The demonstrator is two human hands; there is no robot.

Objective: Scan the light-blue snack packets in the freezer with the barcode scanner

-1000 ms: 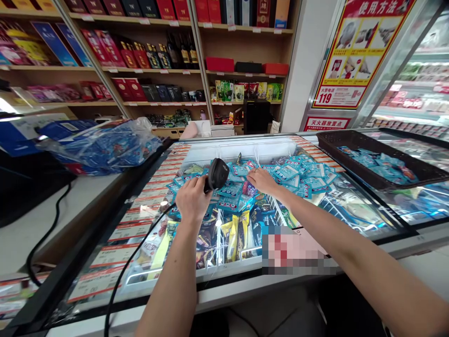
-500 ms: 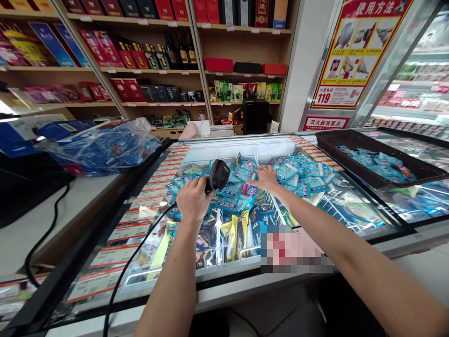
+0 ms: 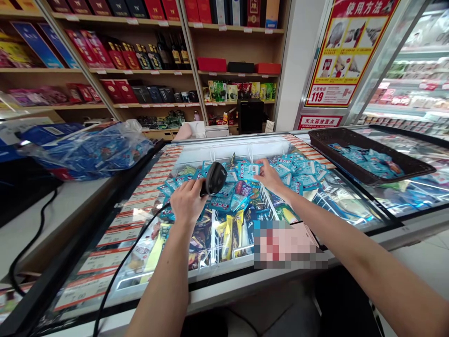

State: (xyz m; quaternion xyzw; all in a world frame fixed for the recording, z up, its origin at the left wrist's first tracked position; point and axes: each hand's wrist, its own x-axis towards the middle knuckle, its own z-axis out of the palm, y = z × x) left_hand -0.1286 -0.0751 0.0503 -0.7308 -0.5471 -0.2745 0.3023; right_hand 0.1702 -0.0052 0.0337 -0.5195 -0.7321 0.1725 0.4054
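My left hand [image 3: 188,199] is wrapped round the handle of a black corded barcode scanner [image 3: 216,179], its head tilted to the right over the packets. Thumb and fingers of my right hand [image 3: 270,178] pinch the right edge of a small blue packet [image 3: 248,171], which shows a white label with a barcode. Many similar blue packets [image 3: 308,168] lie spread over the glass top of a chest freezer around both hands. Through the glass, yellow-wrapped ice creams [image 3: 228,236] show in white wire baskets.
A brown plastic basket [image 3: 354,166] with blue packets stands at the right. On the left counter sits a clear plastic bag [image 3: 105,150] of blue packets. Orange-and-white price tags [image 3: 105,252] line the freezer's left side. The scanner's cable [image 3: 131,252] runs down past my left forearm.
My right hand, spread over the packets before, now pinches one blue packet and tilts it up. The scanner stays in my left hand. The view has shifted slightly.
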